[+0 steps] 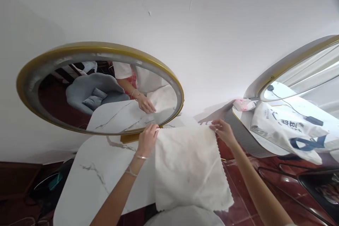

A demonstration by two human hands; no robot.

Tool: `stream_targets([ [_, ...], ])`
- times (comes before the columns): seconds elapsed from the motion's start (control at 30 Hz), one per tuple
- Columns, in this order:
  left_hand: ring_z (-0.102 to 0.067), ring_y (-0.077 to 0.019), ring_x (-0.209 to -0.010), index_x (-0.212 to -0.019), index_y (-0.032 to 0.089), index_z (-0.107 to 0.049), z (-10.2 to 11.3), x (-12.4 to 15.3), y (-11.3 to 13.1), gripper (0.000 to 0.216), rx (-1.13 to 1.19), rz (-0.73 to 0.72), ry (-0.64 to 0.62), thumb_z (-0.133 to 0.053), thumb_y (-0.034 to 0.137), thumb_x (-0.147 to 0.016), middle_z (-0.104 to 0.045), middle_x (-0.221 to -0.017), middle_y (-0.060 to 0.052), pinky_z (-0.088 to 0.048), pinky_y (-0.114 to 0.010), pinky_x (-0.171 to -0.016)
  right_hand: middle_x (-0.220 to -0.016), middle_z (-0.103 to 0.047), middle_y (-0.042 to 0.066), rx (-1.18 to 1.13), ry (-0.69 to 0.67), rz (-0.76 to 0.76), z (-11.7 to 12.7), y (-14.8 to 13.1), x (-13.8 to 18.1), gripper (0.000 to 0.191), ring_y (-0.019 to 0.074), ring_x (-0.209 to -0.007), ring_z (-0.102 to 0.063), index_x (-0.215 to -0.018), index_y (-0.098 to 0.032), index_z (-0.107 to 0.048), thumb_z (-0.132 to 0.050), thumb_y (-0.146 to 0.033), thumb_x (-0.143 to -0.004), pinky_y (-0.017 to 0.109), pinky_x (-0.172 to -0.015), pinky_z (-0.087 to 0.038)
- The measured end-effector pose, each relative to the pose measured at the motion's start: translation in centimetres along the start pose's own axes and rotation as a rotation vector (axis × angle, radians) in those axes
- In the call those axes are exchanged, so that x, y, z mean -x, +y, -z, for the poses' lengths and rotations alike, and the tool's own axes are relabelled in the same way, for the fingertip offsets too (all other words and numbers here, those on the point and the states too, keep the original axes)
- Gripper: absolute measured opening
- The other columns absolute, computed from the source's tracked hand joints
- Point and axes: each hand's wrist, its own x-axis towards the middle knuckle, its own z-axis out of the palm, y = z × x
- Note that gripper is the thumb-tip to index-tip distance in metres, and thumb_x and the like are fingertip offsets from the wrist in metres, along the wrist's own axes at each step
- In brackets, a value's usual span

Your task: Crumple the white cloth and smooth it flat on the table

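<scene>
A white cloth (189,169) with scalloped edges hangs spread out in front of me, held by its two upper corners. My left hand (148,138) pinches the upper left corner, close to the base of the round mirror. My right hand (221,131) grips the upper right corner, its fingers closed on the edge. The cloth's lower edge reaches down to my lap. Faint brownish marks show on its middle. Part of the white marbled table (90,180) lies behind and left of the cloth.
A gold-framed round mirror (99,46) stands on the table against the wall. To the right, a second marbled table (265,137) carries a white printed bag (284,122), a pink-and-white packet (244,105) and another mirror. A black chair or stool (320,187) stands at the lower right.
</scene>
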Motion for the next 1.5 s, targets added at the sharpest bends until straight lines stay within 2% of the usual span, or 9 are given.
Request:
stream_targets([
  [0.1, -0.058, -0.0218, -0.109, -0.112, 0.022, -0.058, -6.4, 2.6, -0.2, 0.03, -0.032, -0.08, 0.002, -0.039, 0.018, -0.09, -0.061, -0.115, -0.01, -0.049, -0.036, -0.092, -0.091, -0.066, 0.014, 0.137, 0.117, 0.04, -4.1, 5.1, -0.2, 0.055, 0.028, -0.086, -0.064, -0.091, -0.017, -0.059, -0.059, -0.068, -0.07, 0.046, -0.074, -0.053],
  [0.2, -0.056, -0.0211, -0.115, -0.118, 0.026, -0.057, -11.1, 6.8, 0.0, 0.031, -0.01, -0.132, -0.073, -0.044, 0.026, -0.09, -0.06, -0.122, -0.007, -0.048, -0.036, -0.096, -0.106, -0.065, 0.014, 0.325, 0.011, 0.272, -7.4, 8.7, 3.6, 0.043, 0.0287, -0.104, -0.06, -0.108, -0.02, -0.06, -0.047, -0.054, -0.087, 0.049, -0.09, -0.049],
  [0.33, -0.023, -0.0285, -0.141, -0.142, 0.027, -0.035, -15.0, 10.0, 0.4, 0.053, -0.049, -0.097, -0.11, -0.045, 0.036, -0.091, -0.028, -0.153, -0.01, -0.033, -0.05, -0.109, -0.139, -0.047, 0.013, 0.563, -0.101, 0.38, -10.3, 11.4, 8.8, 0.047, 0.0311, -0.13, -0.042, -0.135, -0.027, -0.044, -0.044, -0.044, -0.092, 0.055, -0.102, -0.04],
  [0.43, -0.02, -0.0321, -0.142, -0.144, 0.026, -0.033, -16.6, 9.3, 0.7, 0.063, -0.101, 0.0, -0.097, -0.052, 0.045, -0.087, -0.019, -0.155, -0.013, -0.032, -0.051, -0.108, -0.146, -0.038, 0.011, 0.667, -0.101, 0.385, -11.2, 11.9, 9.4, 0.053, 0.0325, -0.136, -0.032, -0.142, -0.032, -0.035, -0.045, -0.042, -0.092, 0.059, -0.106, -0.033],
  [0.63, -0.022, -0.0374, -0.14, -0.143, 0.021, -0.036, -18.6, 4.7, 1.4, 0.066, -0.127, 0.108, -0.065, -0.049, 0.052, -0.087, -0.021, -0.153, -0.019, -0.033, -0.056, -0.104, -0.143, -0.038, 0.012, 0.71, -0.047, 0.393, -12.1, 11.6, 6.3, 0.052, 0.0354, -0.135, -0.031, -0.137, -0.033, -0.044, -0.052, -0.046, -0.088, 0.064, -0.105, -0.029],
  [0.87, -0.023, -0.037, -0.14, -0.144, 0.02, -0.034, -20.8, 0.4, 1.0, 0.07, -0.07, 0.179, -0.019, -0.055, 0.05, -0.084, -0.027, -0.152, -0.016, -0.028, -0.053, -0.11, -0.151, -0.028, 0.015, 0.852, -0.127, 0.447, -13.3, 12.2, 0.7, 0.057, 0.0358, -0.14, -0.022, -0.142, -0.03, -0.037, -0.05, -0.048, -0.089, 0.065, -0.105, -0.023],
  [1.13, -0.032, -0.039, -0.134, -0.139, 0.015, -0.042, -20.3, -4.5, 1.2, 0.06, -0.112, 0.259, -0.15, -0.051, 0.044, -0.088, -0.037, -0.146, -0.019, -0.027, -0.057, -0.108, -0.154, -0.024, 0.011, 0.9, -0.179, 0.439, -14.2, 12.2, -4.0, 0.055, 0.0327, -0.141, -0.017, -0.143, -0.029, -0.035, -0.041, -0.048, -0.092, 0.06, -0.108, -0.02],
  [1.3, -0.024, -0.034, -0.14, -0.143, 0.025, -0.034, -20.0, -1.6, 3.2, 0.055, -0.124, 0.142, -0.105, -0.048, 0.029, -0.09, -0.028, -0.152, -0.011, -0.023, -0.059, -0.111, -0.155, -0.021, 0.011, 0.994, -0.245, 0.383, -14.4, 11.8, -4.6, 0.056, 0.0326, -0.142, -0.014, -0.144, -0.029, -0.033, -0.033, -0.052, -0.093, 0.059, -0.109, -0.017],
  [1.5, -0.012, -0.0373, -0.143, -0.145, 0.029, -0.032, -19.8, 5.7, 4.6, 0.063, -0.108, 0.118, -0.013, -0.052, 0.045, -0.087, -0.007, -0.158, -0.007, -0.02, -0.061, -0.112, -0.153, -0.025, 0.009, 1.009, -0.291, 0.391, -15.6, 10.9, -6.0, 0.06, 0.0351, -0.14, -0.016, -0.144, -0.033, -0.033, -0.032, -0.06, -0.09, 0.067, -0.105, -0.015],
])
